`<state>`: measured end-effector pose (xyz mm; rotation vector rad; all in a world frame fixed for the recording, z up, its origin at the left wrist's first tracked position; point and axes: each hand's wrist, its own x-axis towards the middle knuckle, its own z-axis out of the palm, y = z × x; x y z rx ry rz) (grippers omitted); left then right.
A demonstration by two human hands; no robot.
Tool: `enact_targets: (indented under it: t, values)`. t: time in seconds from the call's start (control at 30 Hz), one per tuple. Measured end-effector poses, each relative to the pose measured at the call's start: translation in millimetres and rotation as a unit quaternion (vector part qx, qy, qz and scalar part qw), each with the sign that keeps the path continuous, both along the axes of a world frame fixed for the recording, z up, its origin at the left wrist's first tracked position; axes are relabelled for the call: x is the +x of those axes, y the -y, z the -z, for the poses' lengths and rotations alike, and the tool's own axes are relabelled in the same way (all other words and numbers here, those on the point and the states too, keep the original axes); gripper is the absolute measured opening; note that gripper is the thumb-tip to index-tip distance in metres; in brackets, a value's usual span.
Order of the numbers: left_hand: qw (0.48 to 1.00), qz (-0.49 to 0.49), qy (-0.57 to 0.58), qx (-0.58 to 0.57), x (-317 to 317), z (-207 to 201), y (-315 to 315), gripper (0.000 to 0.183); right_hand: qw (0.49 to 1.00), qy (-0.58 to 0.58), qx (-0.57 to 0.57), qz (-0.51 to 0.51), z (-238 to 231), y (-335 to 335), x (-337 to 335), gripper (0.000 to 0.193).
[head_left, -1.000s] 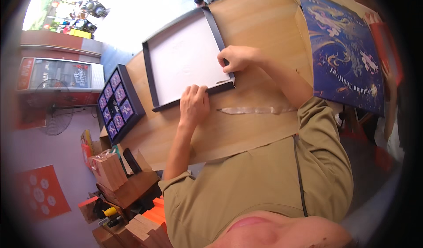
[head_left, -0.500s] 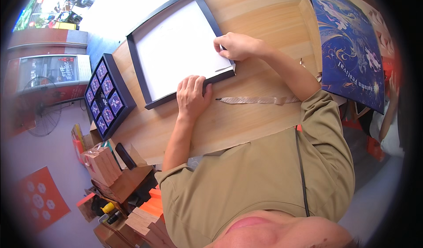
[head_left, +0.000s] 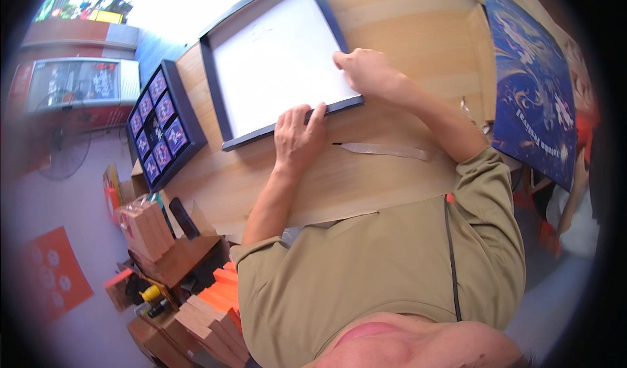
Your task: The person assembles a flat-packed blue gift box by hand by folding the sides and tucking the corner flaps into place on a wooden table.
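Note:
A shallow dark blue box lid (head_left: 216,97) with a white inside lies open side up on the wooden table. My left hand (head_left: 295,138) is closed over its near wall, fingers hooked over the edge toward the inside. At the right wall, just above the near right corner, my right hand (head_left: 371,72) pinches the edge with curled fingers; its fingertips are partly hidden. Nearer to me, a narrow pale strip (head_left: 385,150) with a dark tip lies on the table. Left of the lid stands a dark blue box (head_left: 188,139) holding several small patterned purple packs in compartments.
A large blue printed panel (head_left: 529,80) stands at the table's right side, with another person's arm (head_left: 575,198) beyond it. Low on the left are wood-patterned boxes (head_left: 149,227) and a dark phone-like slab (head_left: 184,217). A fan (head_left: 62,139) stands by the left wall.
The white flap at the lid's near right corner no longer sticks up. My right hand has closed on the right wall there, and my left hand has shifted right along the near wall.

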<state>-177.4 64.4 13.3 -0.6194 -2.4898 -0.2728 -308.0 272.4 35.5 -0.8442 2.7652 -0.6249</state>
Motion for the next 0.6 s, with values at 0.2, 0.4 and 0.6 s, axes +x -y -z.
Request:
enact_targets:
  t: [0.2,0.4,0.6]
  values:
    - [0.999,-0.030,-0.007,0.008,1,3,-3,0.046,1.000,0.009,0.021,0.005,-5,2,1,0.014]
    - [0.999,-0.049,-0.008,0.008,-2,2,-2,0.042,0.995,0.073,-0.050,-0.048,-12,-12,-1,0.012]
    - [0.999,-0.054,-0.002,-0.005,-1,1,2,0.037,0.960,0.237,-0.056,-0.138,-23,-24,-13,0.010]
